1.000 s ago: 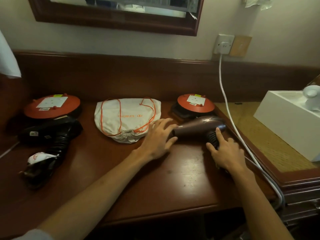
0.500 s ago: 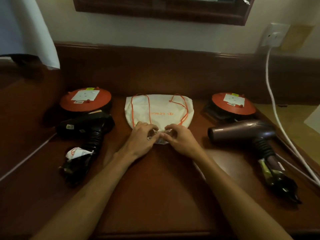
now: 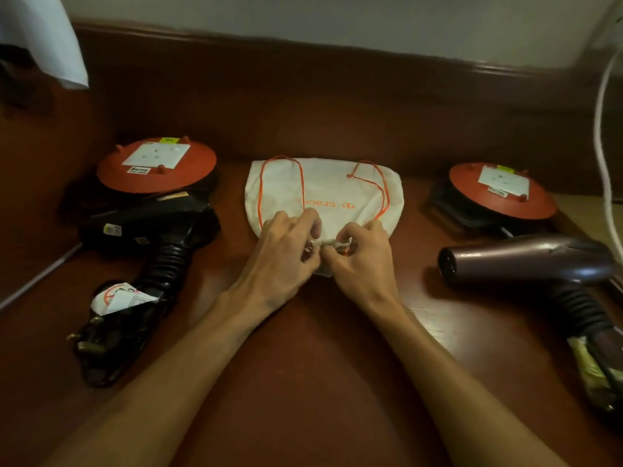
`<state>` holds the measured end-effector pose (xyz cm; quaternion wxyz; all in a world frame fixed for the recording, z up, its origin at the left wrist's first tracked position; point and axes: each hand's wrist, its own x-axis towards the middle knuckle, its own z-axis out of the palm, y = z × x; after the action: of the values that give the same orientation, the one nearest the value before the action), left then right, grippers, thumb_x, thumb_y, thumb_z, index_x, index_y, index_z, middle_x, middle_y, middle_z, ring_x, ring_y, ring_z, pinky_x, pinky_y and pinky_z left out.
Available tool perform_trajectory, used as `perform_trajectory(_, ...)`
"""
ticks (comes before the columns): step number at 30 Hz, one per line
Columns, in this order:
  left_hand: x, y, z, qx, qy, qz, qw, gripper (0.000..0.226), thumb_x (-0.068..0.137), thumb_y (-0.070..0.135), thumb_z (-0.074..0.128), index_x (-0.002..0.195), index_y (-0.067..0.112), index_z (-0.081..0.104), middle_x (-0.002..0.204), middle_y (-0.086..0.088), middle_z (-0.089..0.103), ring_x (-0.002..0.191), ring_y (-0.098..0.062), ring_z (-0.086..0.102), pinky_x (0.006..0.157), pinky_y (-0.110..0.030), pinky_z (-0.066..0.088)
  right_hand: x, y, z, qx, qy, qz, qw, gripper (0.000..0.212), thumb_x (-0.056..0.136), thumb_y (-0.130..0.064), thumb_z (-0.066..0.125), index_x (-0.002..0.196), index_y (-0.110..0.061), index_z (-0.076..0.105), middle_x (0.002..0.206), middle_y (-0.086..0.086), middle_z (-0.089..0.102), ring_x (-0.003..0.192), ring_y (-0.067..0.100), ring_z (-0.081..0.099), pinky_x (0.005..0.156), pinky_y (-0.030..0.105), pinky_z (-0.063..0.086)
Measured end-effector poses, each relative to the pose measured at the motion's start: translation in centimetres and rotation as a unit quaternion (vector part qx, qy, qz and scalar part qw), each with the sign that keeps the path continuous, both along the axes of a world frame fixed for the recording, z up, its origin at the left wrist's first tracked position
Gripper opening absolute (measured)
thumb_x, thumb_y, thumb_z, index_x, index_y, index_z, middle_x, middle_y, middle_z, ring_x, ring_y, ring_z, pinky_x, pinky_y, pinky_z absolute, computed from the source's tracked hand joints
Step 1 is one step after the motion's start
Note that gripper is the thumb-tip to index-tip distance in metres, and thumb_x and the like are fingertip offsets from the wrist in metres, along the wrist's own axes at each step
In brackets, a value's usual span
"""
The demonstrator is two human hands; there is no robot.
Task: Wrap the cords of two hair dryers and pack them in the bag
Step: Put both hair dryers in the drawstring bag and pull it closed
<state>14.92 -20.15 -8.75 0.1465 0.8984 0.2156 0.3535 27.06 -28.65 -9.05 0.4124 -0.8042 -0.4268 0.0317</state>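
From the head camera we see our left hand (image 3: 286, 254) and right hand (image 3: 357, 257) both pinching the gathered mouth of the white cloth drawstring bag with orange cords (image 3: 323, 193), lying flat mid-desk. The black hair dryer (image 3: 151, 230) lies left of it, the bronze-brown hair dryer (image 3: 526, 261) right, each near a red round cord reel (image 3: 156, 165).

The white bag (image 3: 323, 193) carries orange lettering, seen upside down and partly covered by the left hand (image 3: 286, 251); only "trac" can be made out beside a small logo. Labels on the two orange reels (image 3: 156, 166) (image 3: 499, 192) and the black dryer (image 3: 148, 227) are too small to read.
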Motion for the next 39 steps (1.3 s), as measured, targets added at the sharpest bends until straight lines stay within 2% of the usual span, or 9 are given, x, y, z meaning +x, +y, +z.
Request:
perform_trajectory(5, 0.2, -0.2, 0.2, 0.053, 0.017, 0.084, 0.995, 0.033, 0.076, 0.014, 0.074, 0.093, 0.021, 0.047, 0.073, 0.003, 0.058, 0.079, -0.016, 0.042, 0.074, -0.029, 0.034, -0.9, 0.0, 0.0, 0.069, -0.067, -0.065, 0.993, 0.018, 0.082, -0.031, 0.073, 0.081, -0.014, 0.066, 0.095, 0.0, 0.043, 0.091, 0.019, 0.046, 0.076, 0.043, 0.05)
perform_trajectory(9, -0.7, 1.2, 0.4, 0.044, 0.041, 0.157, 0.986, 0.019, 0.074, 0.024, 0.071, 0.084, 0.024, 0.055, 0.072, 0.002, 0.064, 0.08, -0.023, 0.051, 0.072, -0.032, 0.026, 1.0, -0.6, 0.1, 0.096, -0.014, -0.104, 0.99, 0.012, 0.082, -0.023, 0.069, 0.075, -0.016, 0.062, 0.091, 0.001, 0.052, 0.09, 0.021, 0.053, 0.081, 0.047, 0.052)
perform_trajectory(16, -1.4, 1.2, 0.2, -0.031, 0.053, 0.133, 0.989, 0.012, 0.082, 0.038, 0.073, 0.09, 0.031, 0.066, 0.088, 0.011, 0.066, 0.098, -0.016, 0.051, 0.082, -0.034, 0.03, 2.0, -2.7, 0.8, 0.071, 0.017, 0.051, 0.996, 0.016, 0.089, -0.007, 0.066, 0.096, -0.018, 0.057, 0.091, -0.002, 0.058, 0.075, 0.01, 0.054, 0.059, 0.026, 0.049)
perform_trajectory(23, -0.9, 0.0, 0.2, -0.024, 0.095, 0.139, 0.985, 0.014, 0.082, 0.025, 0.063, 0.082, 0.034, 0.074, 0.088, 0.009, 0.068, 0.099, -0.017, 0.05, 0.08, -0.033, 0.022, 1.7, -1.9, 0.3, 0.008, -0.072, 0.065, 0.995, 0.03, 0.088, 0.003, 0.059, 0.075, -0.017, 0.077, 0.095, -0.001, 0.052, 0.094, 0.015, 0.049, 0.078, 0.035, 0.051)
perform_trajectory(26, -0.8, 0.0, 0.4, 0.005, 0.053, 0.16, 0.986, 0.015, 0.083, 0.023, 0.064, 0.08, 0.03, 0.077, 0.09, 0.007, 0.07, 0.098, -0.019, 0.054, 0.08, -0.032, 0.023, 1.4, -1.7, 0.4, 0.001, -0.132, 0.024, 0.991, 0.027, 0.091, -0.006, 0.06, 0.101, -0.021, 0.081, 0.096, 0.0, 0.051, 0.094, 0.017, 0.047, 0.079, 0.038, 0.045)
perform_trajectory(28, -0.8, 0.2, 0.6, 0.022, 0.025, 0.179, 0.983, 0.014, 0.085, 0.022, 0.065, 0.08, 0.025, 0.078, 0.092, 0.004, 0.072, 0.096, -0.021, 0.055, 0.081, -0.031, 0.024, 1.1, -1.5, 0.5, -0.031, -0.182, 0.004, 0.983, 0.038, 0.093, -0.012, 0.057, 0.125, -0.026, 0.071, 0.097, 0.002, 0.05, 0.094, 0.02, 0.045, 0.077, 0.035, 0.035)
perform_trajectory(31, -0.5, 0.2, 0.5, 0.039, 0.043, 0.187, 0.981, 0.016, 0.087, 0.021, 0.063, 0.084, 0.025, 0.079, 0.095, 0.001, 0.071, 0.096, -0.024, 0.056, 0.08, -0.034, 0.029, 0.4, -1.3, 0.5, -0.062, -0.237, -0.018, 0.969, 0.047, 0.091, -0.011, 0.055, 0.135, -0.027, 0.063, 0.107, 0.004, 0.051, 0.099, 0.023, 0.046, 0.077, 0.035, 0.029)
perform_trajectory(36, -0.7, 0.1, 0.9, 0.042, 0.097, 0.252, 0.962, 0.038, 0.09, 0.03, 0.06, 0.127, 0.033, 0.068, 0.113, -0.002, 0.067, 0.111, -0.029, 0.051, 0.087, -0.041, 0.036, 0.0, -1.4, 1.3, -0.135, -0.231, 0.035, 0.963, 0.081, 0.088, -0.026, 0.059, 0.158, -0.025, 0.019, 0.131, 0.003, 0.044, 0.115, 0.022, 0.042, 0.095, 0.038, 0.033)
perform_trajectory(39, -0.7, 0.0, 0.8, 0.018, 0.099, 0.281, 0.954, 0.047, 0.084, 0.041, 0.066, 0.13, 0.032, 0.066, 0.116, -0.002, 0.065, 0.115, -0.029, 0.049, 0.091, -0.043, 0.036, -0.7, -1.3, 1.4, -0.157, -0.244, 0.077, 0.954, 0.087, 0.089, -0.031, 0.06, 0.16, -0.02, 0.011, 0.131, 0.0, 0.047, 0.115, 0.021, 0.04, 0.098, 0.038, 0.03)
